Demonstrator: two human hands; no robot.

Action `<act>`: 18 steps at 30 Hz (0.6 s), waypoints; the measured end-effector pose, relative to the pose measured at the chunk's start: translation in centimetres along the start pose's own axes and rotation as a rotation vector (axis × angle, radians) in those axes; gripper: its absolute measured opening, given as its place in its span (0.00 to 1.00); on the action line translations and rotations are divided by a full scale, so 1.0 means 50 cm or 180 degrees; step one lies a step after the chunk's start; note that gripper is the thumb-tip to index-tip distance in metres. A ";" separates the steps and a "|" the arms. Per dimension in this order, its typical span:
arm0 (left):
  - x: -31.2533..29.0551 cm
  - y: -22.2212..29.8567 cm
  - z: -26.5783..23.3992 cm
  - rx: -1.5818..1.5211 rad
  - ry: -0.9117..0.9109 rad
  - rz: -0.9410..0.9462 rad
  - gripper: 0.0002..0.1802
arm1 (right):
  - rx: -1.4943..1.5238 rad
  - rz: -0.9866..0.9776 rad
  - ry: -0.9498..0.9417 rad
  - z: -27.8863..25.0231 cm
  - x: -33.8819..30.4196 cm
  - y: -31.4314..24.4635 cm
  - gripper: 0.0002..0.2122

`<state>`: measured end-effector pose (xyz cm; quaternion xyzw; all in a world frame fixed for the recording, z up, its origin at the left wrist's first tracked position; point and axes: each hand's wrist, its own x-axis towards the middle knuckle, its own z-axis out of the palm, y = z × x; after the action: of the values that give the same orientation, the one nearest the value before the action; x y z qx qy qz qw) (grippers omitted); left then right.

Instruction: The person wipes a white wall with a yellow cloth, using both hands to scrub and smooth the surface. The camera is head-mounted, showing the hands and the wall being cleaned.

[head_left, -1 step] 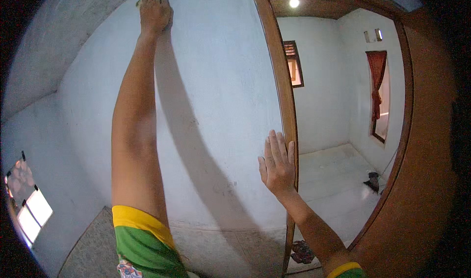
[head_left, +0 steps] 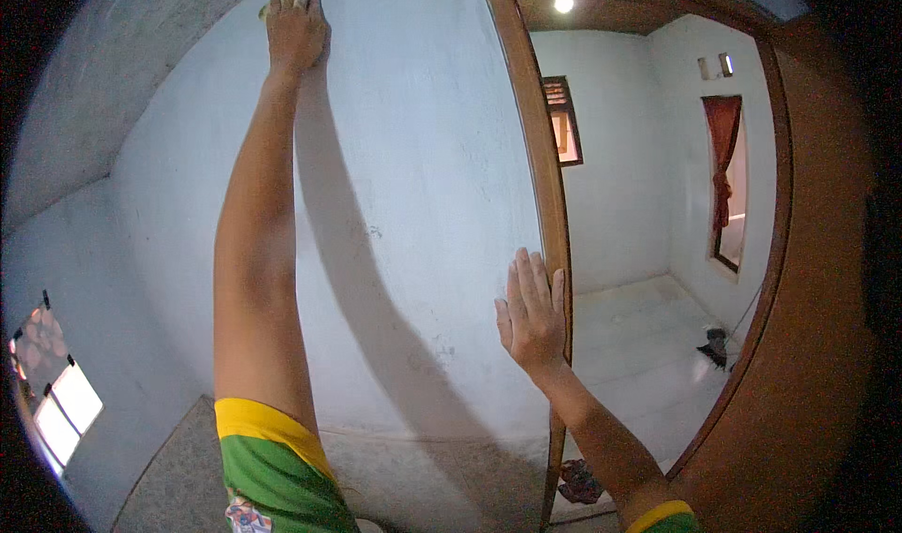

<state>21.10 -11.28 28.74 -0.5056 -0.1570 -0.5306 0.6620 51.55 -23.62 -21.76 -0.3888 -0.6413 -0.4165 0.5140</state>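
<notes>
In the head view, a wooden door frame (head_left: 538,133) stood right at the fingers of the right hand (head_left: 534,334), limiting the wall (head_left: 423,195) on that side. Beyond it, to the right of those fingers, were a small window (head_left: 562,124), a gathered red curtain (head_left: 721,148) and, lower, a dark bundle (head_left: 714,347) on the floor; a crumpled dark-red heap (head_left: 579,482) lay below them. A bright window (head_left: 69,409) sat far below and left of the fingers of the left hand (head_left: 297,35). The arm's long curved shadow (head_left: 376,336) crossed the wall between the hands.

The left fingers held a yellowish piece (head_left: 264,11) against the wall, high up; they covered most of it, so whether it was cloth or sponge could not be told. The right fingers, pale as if dusted, lay flat, thumb spread. The pale-blue wall looked matt, scuffed and faintly streaked.
</notes>
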 end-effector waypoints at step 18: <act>-0.090 0.320 -0.106 -0.0062 0.0036 0.0182 0.26 | -0.0575 0.0112 -0.0379 -0.084 -0.032 0.036 0.30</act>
<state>31.40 -14.47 15.03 -0.5133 -0.1336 -0.5158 0.6728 54.89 -27.03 -22.59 -0.4688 -0.6236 -0.4397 0.4450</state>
